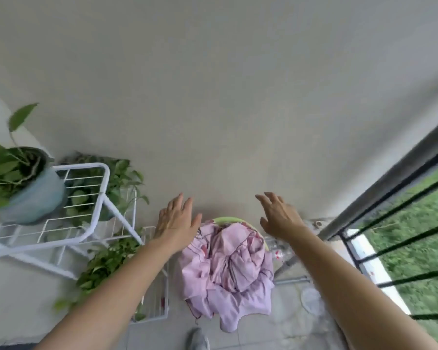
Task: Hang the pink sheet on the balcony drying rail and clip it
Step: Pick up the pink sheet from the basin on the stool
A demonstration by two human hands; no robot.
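**Pink sheet [225, 271] heaped in a basin, both hands bare above it**

We see the sheet crumpled in a pile at the lower middle of the frame. It spills over the near side of a green basin [225, 219], of which only the far rim shows. Our left hand [177, 221] is stretched out just left of the pile's top, palm down, fingers straight and slightly spread, gripping nothing. Our right hand [278, 215] reaches out on the other side, fingers loosely apart, also holding nothing. Neither hand has a hold on the cloth; whether the left thumb brushes it we cannot tell.

At the right edge the grey balcony rail [390, 178] runs diagonally over dark bars, with grass [420, 248] beyond them. It carries no cloth. At the left of the frame stands a white wire rack [96, 198] with a leafy plant in a pale blue pot [36, 198] on its top shelf and more greenery lower down. A plain wall [213, 97] fills the upper frame, and a grey shoe [199, 338] shows at the bottom edge.
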